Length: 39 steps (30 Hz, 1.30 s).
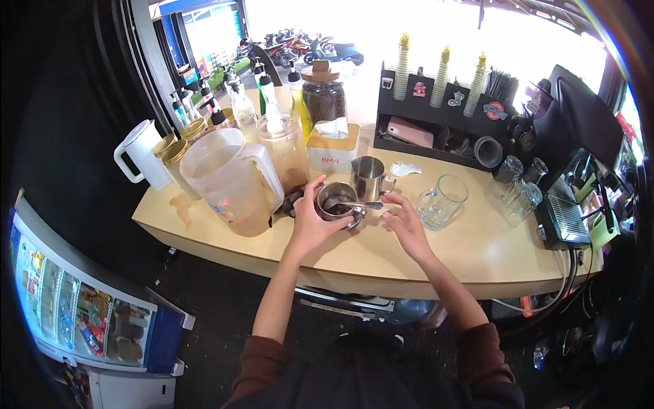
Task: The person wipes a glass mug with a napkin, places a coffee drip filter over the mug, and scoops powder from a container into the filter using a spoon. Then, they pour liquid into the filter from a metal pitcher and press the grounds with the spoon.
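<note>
My left hand (315, 223) is wrapped round a small stainless steel milk pitcher (332, 213), its thumb along the near side and its fingers on the left. A metal spoon (364, 204) leans in the pitcher, its handle sticking out over the rim to the right. What lies inside looks dark and is hard to make out. My right hand (407, 228) hovers just right of the spoon's handle end, fingers curved and apart, with no visible hold on it. Behind stands a second steel pitcher (368, 178). A clear glass mug (444, 203) stands tilted-looking to the right.
Left are a large plastic jug (228, 184), a white pitcher (144, 153) and several pump bottles (271, 105). A tissue box (332, 150) and a jar of coffee beans (324, 95) stand behind. A cup organizer (436, 109), glasses (523, 201) and a coffee machine (565, 218) are rightward.
</note>
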### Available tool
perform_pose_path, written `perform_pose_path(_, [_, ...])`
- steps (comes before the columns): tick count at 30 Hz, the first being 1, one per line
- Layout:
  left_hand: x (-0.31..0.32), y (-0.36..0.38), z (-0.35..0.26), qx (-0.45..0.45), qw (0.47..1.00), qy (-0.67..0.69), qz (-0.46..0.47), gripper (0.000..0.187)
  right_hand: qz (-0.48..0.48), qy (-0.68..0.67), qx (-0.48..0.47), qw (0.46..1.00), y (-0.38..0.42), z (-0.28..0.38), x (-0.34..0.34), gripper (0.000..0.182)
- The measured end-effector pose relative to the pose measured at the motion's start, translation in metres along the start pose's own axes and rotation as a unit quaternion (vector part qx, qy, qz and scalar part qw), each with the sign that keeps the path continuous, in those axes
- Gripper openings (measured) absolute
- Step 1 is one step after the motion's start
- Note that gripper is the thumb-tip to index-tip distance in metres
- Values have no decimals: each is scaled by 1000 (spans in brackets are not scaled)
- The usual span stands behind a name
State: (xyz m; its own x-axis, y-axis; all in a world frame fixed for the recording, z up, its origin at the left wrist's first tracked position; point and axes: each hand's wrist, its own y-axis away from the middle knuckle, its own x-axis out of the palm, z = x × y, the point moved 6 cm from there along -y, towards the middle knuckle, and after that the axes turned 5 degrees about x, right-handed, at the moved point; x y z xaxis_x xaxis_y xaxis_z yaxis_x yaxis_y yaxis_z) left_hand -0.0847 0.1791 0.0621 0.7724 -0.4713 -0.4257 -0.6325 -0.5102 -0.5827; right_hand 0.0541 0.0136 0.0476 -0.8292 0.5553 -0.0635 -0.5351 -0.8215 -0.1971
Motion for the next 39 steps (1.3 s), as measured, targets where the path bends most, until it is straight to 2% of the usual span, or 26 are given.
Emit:
perform_pose_path(2, [-5,-7,-13,43,998,37,6,92,-9,-18,1,1000,6,6,-4,43])
perform_pose_path(8, [9,-41,-64,31,988,118,90,95,-23,-49,-25,998,32,34,-27,41])
perform_pose_path(10, [23,-55,-92,82,978,164,99,94,-63,-62,-62,994,41,48,-46,39])
perform_pose_path(14, [72,-82,-123,57,945,270,178,95,-118,-63,-118,984,54,71,-92,37])
perform_pose_path(19, [126,-108,-140,78,930,255,253,100,-207,-60,-137,967,60,74,-155,33])
perform_pose_path(22, [152,-115,-143,93,914,254,303,100,-208,-56,-117,970,64,64,-176,32])
perform_pose_path(30, [175,-115,-143,41,881,252,400,104,-179,-56,-93,978,56,50,-199,31])
perform_pose_path(34, [176,-112,-144,34,882,235,408,105,-155,-60,-64,984,41,45,-193,34])
perform_pose_path(38, [166,-104,-140,64,893,208,394,109,-136,-77,-73,985,26,40,-188,36])
perform_pose_path(39, [155,-102,-141,87,922,219,308,109,-133,-78,-79,985,24,38,-188,38])
